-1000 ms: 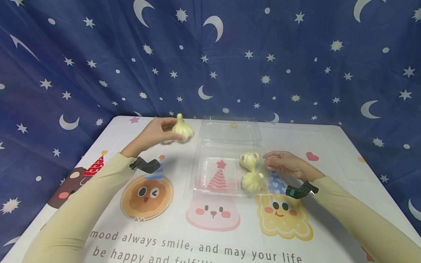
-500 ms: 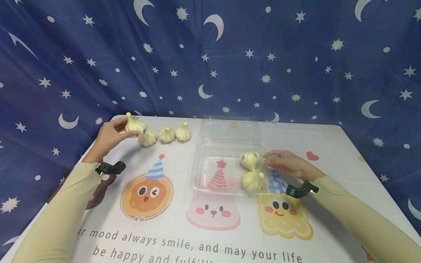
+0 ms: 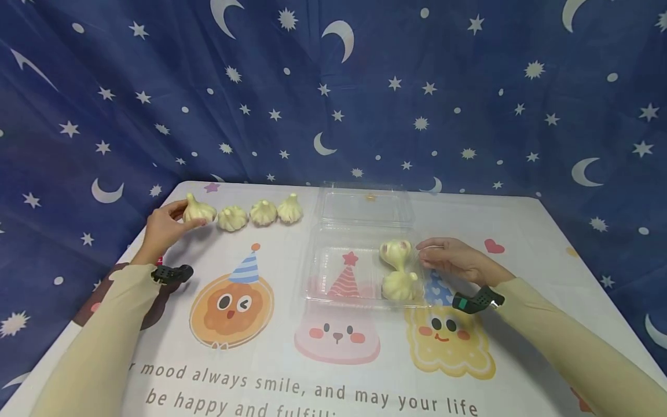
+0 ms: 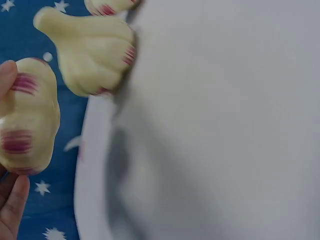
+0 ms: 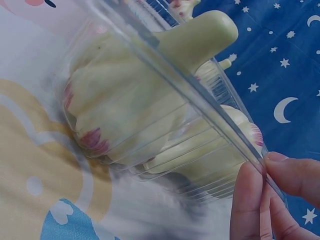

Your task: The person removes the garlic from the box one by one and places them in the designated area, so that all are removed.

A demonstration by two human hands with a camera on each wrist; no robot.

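At the table's far left, my left hand (image 3: 165, 227) grips a pale garlic bulb (image 3: 199, 209) with its stem pointing up. In the left wrist view, purple streaks show on this held bulb (image 4: 30, 117) between thumb and fingers. Three more bulbs stand in a row to its right, the nearest being a garlic bulb (image 3: 232, 218) just beside it. My right hand (image 3: 458, 259) pinches the right rim of a clear plastic clamshell box (image 3: 333, 234), thumb and finger on the edge (image 5: 260, 159). Inside the box's right side lie two garlic bulbs, one behind the other (image 3: 399, 286).
The box's clear lid (image 3: 365, 207) lies folded back toward the rear. A white cloth (image 3: 250, 370) printed with cartoon faces and words covers the table. Behind it hangs a blue curtain (image 3: 375, 127) with moons and stars.
My left hand has carried its bulb leftward past the other three and lowered it to the row's left end. The right hand and the box have stayed in place.
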